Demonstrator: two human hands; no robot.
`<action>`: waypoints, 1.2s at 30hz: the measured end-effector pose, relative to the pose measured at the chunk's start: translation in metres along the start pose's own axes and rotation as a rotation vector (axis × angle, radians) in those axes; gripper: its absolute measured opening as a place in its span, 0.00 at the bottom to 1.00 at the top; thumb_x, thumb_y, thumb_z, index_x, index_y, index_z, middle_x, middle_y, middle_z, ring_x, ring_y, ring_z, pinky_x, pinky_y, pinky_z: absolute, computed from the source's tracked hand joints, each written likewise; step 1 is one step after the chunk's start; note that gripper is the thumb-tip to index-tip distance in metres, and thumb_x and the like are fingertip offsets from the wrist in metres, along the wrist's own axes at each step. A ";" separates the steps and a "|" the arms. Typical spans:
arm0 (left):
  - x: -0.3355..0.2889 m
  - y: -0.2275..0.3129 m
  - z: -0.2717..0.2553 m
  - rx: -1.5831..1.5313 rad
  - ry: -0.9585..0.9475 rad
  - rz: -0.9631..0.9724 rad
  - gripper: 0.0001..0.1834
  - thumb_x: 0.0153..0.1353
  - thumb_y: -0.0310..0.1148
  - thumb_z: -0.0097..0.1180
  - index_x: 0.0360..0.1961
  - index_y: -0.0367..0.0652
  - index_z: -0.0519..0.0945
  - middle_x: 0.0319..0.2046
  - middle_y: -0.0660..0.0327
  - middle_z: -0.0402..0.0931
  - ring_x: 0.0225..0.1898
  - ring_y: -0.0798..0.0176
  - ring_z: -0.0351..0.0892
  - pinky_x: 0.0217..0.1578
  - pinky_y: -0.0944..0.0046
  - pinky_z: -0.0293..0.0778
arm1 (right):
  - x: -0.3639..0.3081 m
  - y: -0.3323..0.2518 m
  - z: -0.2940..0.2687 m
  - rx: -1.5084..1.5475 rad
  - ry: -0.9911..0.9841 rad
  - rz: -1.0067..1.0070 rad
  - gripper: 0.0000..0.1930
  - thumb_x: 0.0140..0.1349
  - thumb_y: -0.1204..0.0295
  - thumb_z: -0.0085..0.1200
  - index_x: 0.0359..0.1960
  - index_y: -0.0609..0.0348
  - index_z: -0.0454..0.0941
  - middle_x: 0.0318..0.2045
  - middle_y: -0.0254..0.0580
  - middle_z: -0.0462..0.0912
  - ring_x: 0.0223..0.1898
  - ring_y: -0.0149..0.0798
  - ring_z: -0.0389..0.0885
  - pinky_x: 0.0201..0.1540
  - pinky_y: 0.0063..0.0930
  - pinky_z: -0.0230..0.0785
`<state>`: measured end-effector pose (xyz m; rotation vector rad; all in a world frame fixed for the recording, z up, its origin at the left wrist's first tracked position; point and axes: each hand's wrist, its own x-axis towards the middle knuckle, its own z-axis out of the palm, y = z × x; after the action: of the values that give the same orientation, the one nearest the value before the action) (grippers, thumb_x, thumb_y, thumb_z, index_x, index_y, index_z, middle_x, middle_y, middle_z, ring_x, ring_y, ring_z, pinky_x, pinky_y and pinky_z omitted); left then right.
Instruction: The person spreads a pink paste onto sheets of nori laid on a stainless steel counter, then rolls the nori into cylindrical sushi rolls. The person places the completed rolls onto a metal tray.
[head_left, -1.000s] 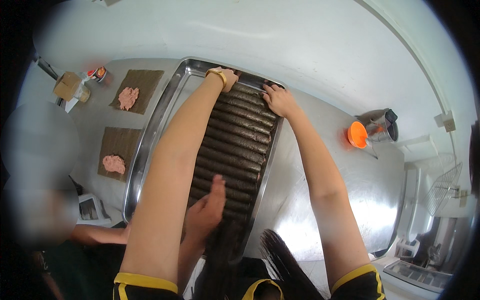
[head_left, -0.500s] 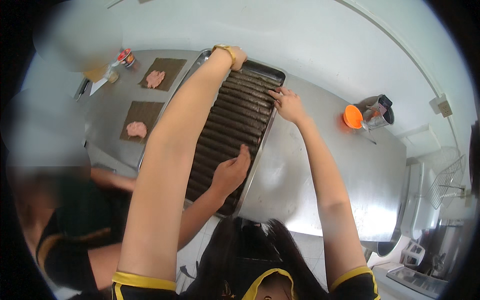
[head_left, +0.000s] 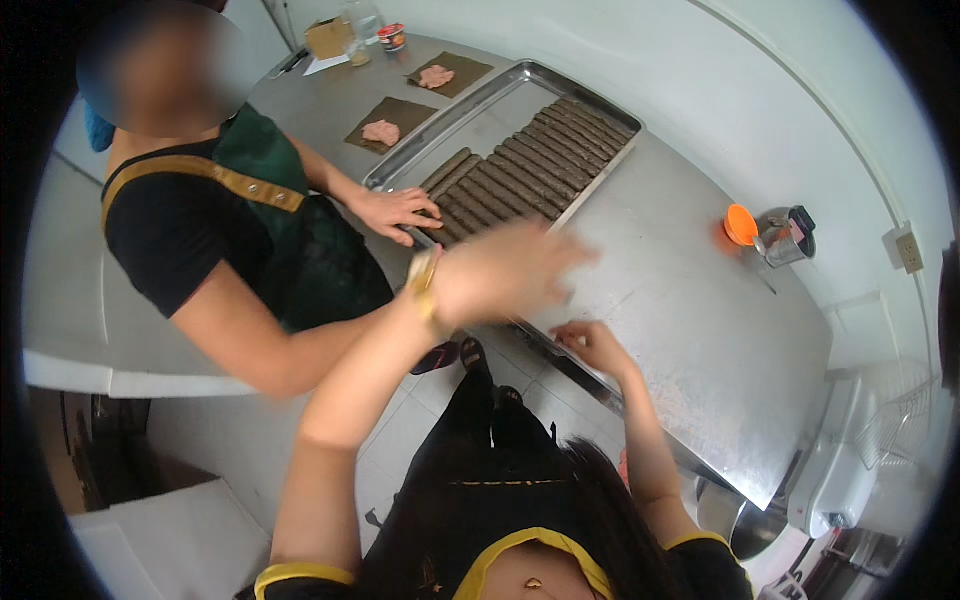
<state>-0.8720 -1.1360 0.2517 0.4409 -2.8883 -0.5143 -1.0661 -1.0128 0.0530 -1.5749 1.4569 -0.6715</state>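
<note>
A: What is the left hand (head_left: 508, 272) doing?

B: It hangs raised in front of the near end of the tray (head_left: 455, 108), smeared by blur; I cannot tell if it touches. Its fingers look spread wide, and a gold-coloured band (head_left: 425, 285) circles that wrist

A: And the right hand (head_left: 597, 348)?

B: That one is lower and farther right, at the near edge of the steel table (head_left: 690, 270). Its fingers are bent, but I cannot tell whether they hold anything or touch the metal

A: Where are the dark rolls (head_left: 552, 155)?

B: In the tray, side by side in a long row along its right-hand wall, with at least one more to their left toward the near end

A: Who else is there?

B: A co-worker (head_left: 225, 215) at the left, in a dark green apron (head_left: 265, 152) over a black top (head_left: 165, 265). The co-worker's hand (head_left: 402, 211) reaches into the near left part of the tray, by the ends of the rolls

A: What else is on the table?

B: Left of the tray lie two dark sheets (head_left: 412, 112), each with a pink mound (head_left: 381, 132). Beyond them stand a red cup (head_left: 392, 39) and a cardboard box (head_left: 328, 40). To the right, an orange bowl (head_left: 740, 225) stands beside a metal container (head_left: 788, 245)
</note>
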 end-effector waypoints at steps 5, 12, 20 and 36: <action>-0.211 0.052 0.085 -0.308 -0.288 -0.337 0.26 0.55 0.35 0.58 0.56 0.43 0.69 0.48 0.51 0.72 0.47 0.46 0.74 0.47 0.52 0.72 | -0.021 0.009 0.086 0.087 -0.212 -0.035 0.12 0.58 0.73 0.51 0.42 0.57 0.81 0.34 0.47 0.83 0.35 0.45 0.82 0.39 0.35 0.73; -0.464 0.181 0.210 -0.302 -0.347 -1.430 0.24 0.56 0.39 0.59 0.53 0.42 0.72 0.46 0.49 0.75 0.49 0.47 0.76 0.46 0.51 0.75 | -0.033 0.021 0.244 -0.857 -0.721 -0.242 0.15 0.59 0.62 0.47 0.41 0.53 0.81 0.37 0.52 0.82 0.40 0.55 0.80 0.43 0.47 0.73; -0.648 0.341 0.332 -0.620 0.169 -1.965 0.23 0.56 0.39 0.58 0.53 0.43 0.73 0.45 0.50 0.77 0.47 0.48 0.78 0.43 0.52 0.76 | -0.051 -0.071 0.452 -1.099 -1.137 -0.501 0.17 0.57 0.60 0.52 0.45 0.50 0.81 0.42 0.52 0.81 0.46 0.53 0.79 0.50 0.45 0.70; -0.962 0.586 0.357 -0.129 1.646 -2.322 0.21 0.55 0.34 0.57 0.49 0.36 0.76 0.43 0.48 0.79 0.44 0.48 0.79 0.46 0.56 0.75 | -0.265 -0.416 0.947 -0.480 -1.538 -1.365 0.12 0.57 0.78 0.51 0.41 0.60 0.81 0.37 0.49 0.82 0.35 0.48 0.81 0.40 0.35 0.72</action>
<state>-0.1956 -0.1954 0.0193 2.2367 0.0891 -0.1353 -0.1006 -0.5596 -0.0014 -2.3711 -0.7622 0.3710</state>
